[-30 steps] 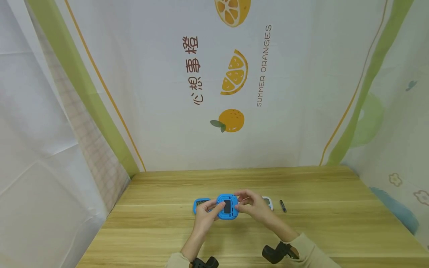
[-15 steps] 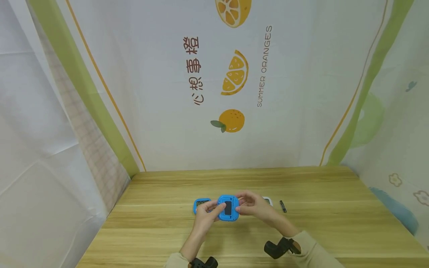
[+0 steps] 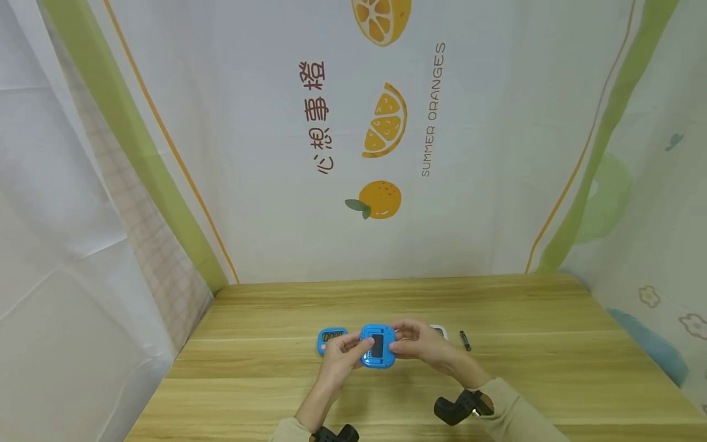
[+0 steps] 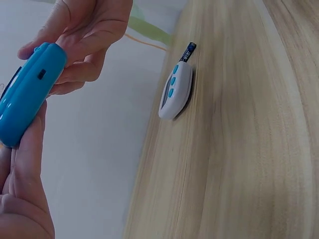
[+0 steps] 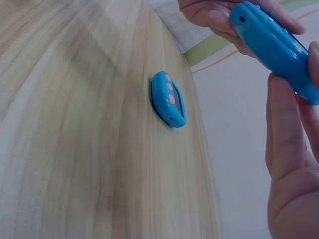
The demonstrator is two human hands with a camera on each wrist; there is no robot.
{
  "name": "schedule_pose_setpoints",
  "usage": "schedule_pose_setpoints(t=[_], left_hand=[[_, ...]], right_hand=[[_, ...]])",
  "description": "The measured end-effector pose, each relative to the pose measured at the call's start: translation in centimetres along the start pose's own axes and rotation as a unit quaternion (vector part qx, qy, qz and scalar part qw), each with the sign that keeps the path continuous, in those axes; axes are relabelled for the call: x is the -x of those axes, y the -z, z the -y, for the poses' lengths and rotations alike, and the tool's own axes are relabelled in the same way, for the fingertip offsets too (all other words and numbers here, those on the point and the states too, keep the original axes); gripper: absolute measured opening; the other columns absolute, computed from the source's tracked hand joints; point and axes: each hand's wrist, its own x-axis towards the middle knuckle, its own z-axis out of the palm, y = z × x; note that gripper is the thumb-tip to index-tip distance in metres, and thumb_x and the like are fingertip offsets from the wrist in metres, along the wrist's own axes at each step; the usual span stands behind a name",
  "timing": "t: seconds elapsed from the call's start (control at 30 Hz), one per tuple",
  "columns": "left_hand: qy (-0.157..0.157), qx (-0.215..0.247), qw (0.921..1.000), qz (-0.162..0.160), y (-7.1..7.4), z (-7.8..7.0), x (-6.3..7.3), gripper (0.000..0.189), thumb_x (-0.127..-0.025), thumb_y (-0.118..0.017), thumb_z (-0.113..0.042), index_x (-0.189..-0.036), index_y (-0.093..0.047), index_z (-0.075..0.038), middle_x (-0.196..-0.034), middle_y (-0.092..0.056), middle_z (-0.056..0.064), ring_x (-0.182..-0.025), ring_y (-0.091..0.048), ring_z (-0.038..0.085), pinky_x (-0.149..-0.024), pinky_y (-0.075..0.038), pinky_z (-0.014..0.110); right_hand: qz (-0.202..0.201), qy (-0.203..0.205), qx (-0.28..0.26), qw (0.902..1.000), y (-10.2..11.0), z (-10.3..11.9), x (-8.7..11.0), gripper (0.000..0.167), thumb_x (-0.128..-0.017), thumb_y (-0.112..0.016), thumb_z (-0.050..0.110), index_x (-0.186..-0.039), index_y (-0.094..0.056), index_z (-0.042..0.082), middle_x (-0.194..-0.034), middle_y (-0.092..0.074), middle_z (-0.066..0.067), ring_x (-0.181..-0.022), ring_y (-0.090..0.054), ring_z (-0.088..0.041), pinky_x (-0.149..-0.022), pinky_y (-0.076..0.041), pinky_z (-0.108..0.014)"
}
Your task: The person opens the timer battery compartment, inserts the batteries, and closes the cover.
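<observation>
Both hands hold a blue digital timer [image 3: 378, 347] over the table, its back with a dark rectangular panel turned up toward the head view. My left hand [image 3: 338, 358] grips its left side, thumb lying on the back. On the right edge, my right hand [image 3: 423, 345] pinches it between thumb and fingers. Behind the left hand lies a second blue timer [image 3: 326, 344], whose pink buttons [image 5: 171, 99] show in the right wrist view. A white timer [image 4: 178, 94] with blue buttons rests beyond the right hand, which partly hides it in the head view.
A small dark battery [image 3: 465, 341] lies to the right of the white timer. The wood-grain table [image 3: 265, 393] ends at a white curtain [image 3: 265, 202] printed with oranges. Black wrist cameras [image 3: 461, 408] sit on both forearms.
The held timer has shifted slightly down and right in the head view. My right fingers have moved lower along its edge, and the hands stay on it.
</observation>
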Motion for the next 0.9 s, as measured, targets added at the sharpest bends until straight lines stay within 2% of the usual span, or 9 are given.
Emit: schedule_pose_setpoints(t=[0.1, 0.23, 0.4, 0.53, 0.73, 0.9], left_hand=[[-0.001, -0.004, 1.0000, 0.001, 0.2, 0.1, 0.1, 0.040, -0.086, -0.060, -0.022, -0.115, -0.055, 0.006, -0.099, -0.063, 0.013, -0.088, -0.061, 0.024, -0.076, -0.051, 0.035], [-0.007, -0.009, 0.9999, -0.006, 0.3, 0.1, 0.1, 0.038, -0.087, -0.058, -0.021, -0.114, -0.055, 0.005, -0.097, -0.063, 0.014, -0.084, -0.061, 0.019, -0.075, -0.051, 0.032], [-0.003, -0.012, 0.9984, -0.055, 0.0, 0.2, -0.1, 0.039, -0.085, -0.060, -0.023, -0.111, -0.055, 0.006, -0.094, -0.064, 0.011, -0.076, -0.059, 0.009, -0.068, -0.051, 0.024], [-0.004, 0.006, 0.9971, -0.076, -0.3, 0.4, -0.2, 0.040, -0.086, -0.059, -0.022, -0.112, -0.051, 0.007, -0.098, -0.062, 0.010, -0.082, -0.059, 0.012, -0.073, -0.051, 0.026], [-0.027, 0.028, 0.9979, -0.051, -0.7, 0.7, -0.2, 0.041, -0.089, -0.054, -0.019, -0.118, -0.042, 0.008, -0.109, -0.055, 0.014, -0.101, -0.055, 0.023, -0.087, -0.045, 0.034], [-0.033, 0.015, 0.9986, -0.039, -0.6, 1.2, -0.2, 0.041, -0.089, -0.054, -0.021, -0.117, -0.044, 0.008, -0.110, -0.055, 0.016, -0.104, -0.052, 0.024, -0.091, -0.042, 0.035]], right_hand=[[-0.006, 0.004, 0.006, 1.0000, -0.2, -0.2, -0.1, 0.050, -0.080, -0.066, 0.019, -0.116, -0.045, -0.008, -0.096, -0.056, -0.010, -0.090, -0.058, -0.022, -0.082, -0.048, -0.040], [-0.018, 0.012, 0.014, 0.9997, -0.5, -0.5, -0.3, 0.047, -0.083, -0.063, 0.020, -0.116, -0.046, -0.009, -0.095, -0.058, -0.010, -0.089, -0.059, -0.022, -0.083, -0.047, -0.043], [-0.027, 0.004, 0.022, 0.9994, -0.9, -0.8, -0.4, 0.044, -0.089, -0.054, 0.027, -0.113, -0.049, -0.009, -0.096, -0.059, -0.009, -0.088, -0.059, -0.020, -0.082, -0.048, -0.040], [-0.030, -0.004, 0.019, 0.9993, -1.1, -0.9, -0.3, 0.046, -0.089, -0.055, 0.027, -0.115, -0.047, -0.010, -0.099, -0.058, -0.010, -0.092, -0.057, -0.022, -0.083, -0.048, -0.038], [-0.062, 0.011, 0.040, 0.9972, -1.2, -0.9, -0.1, 0.044, -0.083, -0.063, 0.019, -0.115, -0.048, -0.008, -0.102, -0.056, -0.011, -0.095, -0.056, -0.025, -0.082, -0.048, -0.039], [-0.095, 0.036, 0.061, 0.9930, -1.1, -0.9, -0.2, 0.039, -0.083, -0.063, 0.017, -0.113, -0.052, -0.005, -0.103, -0.057, -0.011, -0.097, -0.055, -0.025, -0.081, -0.048, -0.038]])
